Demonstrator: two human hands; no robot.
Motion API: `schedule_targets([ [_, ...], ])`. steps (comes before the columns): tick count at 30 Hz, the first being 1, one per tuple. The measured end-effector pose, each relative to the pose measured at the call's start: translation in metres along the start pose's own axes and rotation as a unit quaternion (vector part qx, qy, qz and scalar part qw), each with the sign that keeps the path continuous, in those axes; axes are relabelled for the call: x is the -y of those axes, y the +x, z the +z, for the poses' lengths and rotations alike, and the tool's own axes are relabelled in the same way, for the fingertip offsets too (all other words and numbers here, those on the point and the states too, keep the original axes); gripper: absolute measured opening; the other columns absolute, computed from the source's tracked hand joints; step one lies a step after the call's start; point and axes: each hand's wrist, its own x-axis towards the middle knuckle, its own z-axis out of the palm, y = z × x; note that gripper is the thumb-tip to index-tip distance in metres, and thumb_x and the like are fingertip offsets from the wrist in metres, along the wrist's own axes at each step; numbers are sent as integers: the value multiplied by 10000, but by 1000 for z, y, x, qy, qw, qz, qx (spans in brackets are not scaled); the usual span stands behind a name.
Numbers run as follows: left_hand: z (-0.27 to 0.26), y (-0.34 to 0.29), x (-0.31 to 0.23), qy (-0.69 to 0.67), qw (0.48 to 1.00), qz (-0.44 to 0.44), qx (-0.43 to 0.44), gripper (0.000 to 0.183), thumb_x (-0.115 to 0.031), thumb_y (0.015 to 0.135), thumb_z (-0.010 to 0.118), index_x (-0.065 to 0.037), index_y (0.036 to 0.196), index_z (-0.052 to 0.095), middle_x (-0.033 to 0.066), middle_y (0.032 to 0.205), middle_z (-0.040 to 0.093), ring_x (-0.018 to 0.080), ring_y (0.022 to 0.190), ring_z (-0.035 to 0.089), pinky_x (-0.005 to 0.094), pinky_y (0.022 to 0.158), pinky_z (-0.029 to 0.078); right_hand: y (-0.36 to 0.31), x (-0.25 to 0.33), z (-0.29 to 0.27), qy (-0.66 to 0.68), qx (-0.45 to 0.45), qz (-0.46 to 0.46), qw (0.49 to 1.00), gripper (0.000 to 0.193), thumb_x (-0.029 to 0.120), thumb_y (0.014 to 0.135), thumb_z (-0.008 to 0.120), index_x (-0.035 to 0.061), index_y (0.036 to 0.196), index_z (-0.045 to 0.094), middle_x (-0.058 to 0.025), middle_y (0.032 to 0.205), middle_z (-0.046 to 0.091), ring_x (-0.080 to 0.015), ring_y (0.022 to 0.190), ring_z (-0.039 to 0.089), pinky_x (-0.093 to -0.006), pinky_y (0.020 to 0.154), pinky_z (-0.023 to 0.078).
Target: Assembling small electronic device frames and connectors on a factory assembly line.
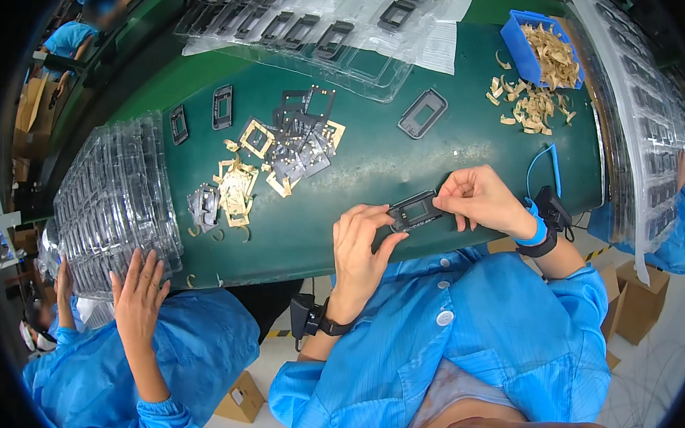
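Observation:
A black rectangular plastic frame (402,218) with a window in its middle is tilted just above the near edge of the green table. My left hand (358,250) grips its left end, fingers at the far side and thumb at the near side. At the frame's right end, my right hand (486,201) has thumb and forefinger pinched together, touching or almost touching the rim. Whatever lies between those fingertips is too small or hidden to make out. Another black frame (405,124) lies farther back on the table.
Dark and tan sheet cut-outs (299,152) lie in a pile left of centre. Curled tan strips (533,108) lie by a full blue bin (523,48). Clear trays (366,78) stand at the back; a co-worker's hand (139,300) touches stacked trays (120,200) on the left.

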Motion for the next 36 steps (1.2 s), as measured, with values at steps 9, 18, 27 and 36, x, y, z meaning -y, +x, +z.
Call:
schedule_targets([
  [9,1,-3,3,37,999,39,-6,247,-115,694,852,-52,860,680,74,1112,704,294,1050,622,394,858,454,1,9,4,-28,-7,17,999,189,165,866,743,-10,830,683,-34,647,667,-77,485,620,-209,383,413],
  [18,2,-5,3,68,996,64,1,290,-125,695,840,-95,967,747,59,1111,679,276,1055,610,384,848,452,1,12,6,-44,-20,21,999,175,146,854,751,-8,804,685,-37,633,669,-79,480,622,-215,396,402],
  [27,-1,-5,0,112,990,74,37,413,-110,711,832,-173,1112,759,62,1140,650,263,1074,592,382,856,451,1,12,8,-57,-32,15,998,167,139,843,753,-6,792,686,-41,627,667,-81,477,624,-219,399,401],
  [36,-2,-3,0,115,989,74,46,403,-128,726,828,-157,1121,753,65,1137,651,267,1071,591,383,861,448,2,7,10,-40,-45,0,998,160,117,837,746,-24,789,688,-48,648,672,-89,478,620,-226,417,424],
])
